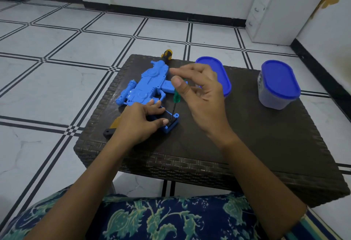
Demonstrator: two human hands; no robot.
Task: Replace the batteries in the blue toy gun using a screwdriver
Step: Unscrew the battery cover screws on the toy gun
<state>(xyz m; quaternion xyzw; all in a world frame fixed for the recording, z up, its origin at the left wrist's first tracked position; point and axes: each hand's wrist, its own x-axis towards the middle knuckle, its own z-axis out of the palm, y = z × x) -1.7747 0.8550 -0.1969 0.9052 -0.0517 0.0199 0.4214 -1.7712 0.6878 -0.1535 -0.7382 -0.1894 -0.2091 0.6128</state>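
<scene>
A blue toy gun (148, 84) lies on a dark woven table (247, 135), its barrel tip yellow and black at the far end. My left hand (138, 123) grips the gun's handle end, thumb beside the black battery cover (171, 119). A green-handled screwdriver (176, 97) stands nearly upright with its tip on that cover. My right hand (201, 91) holds the top of the screwdriver's handle between thumb and fingers, the other fingers spread.
Two containers with blue lids stand on the table: one (218, 74) behind my right hand, one (278, 84) at the far right. A black and amber piece (112, 128) lies by my left wrist. White tiled floor surrounds the table; my patterned lap is below.
</scene>
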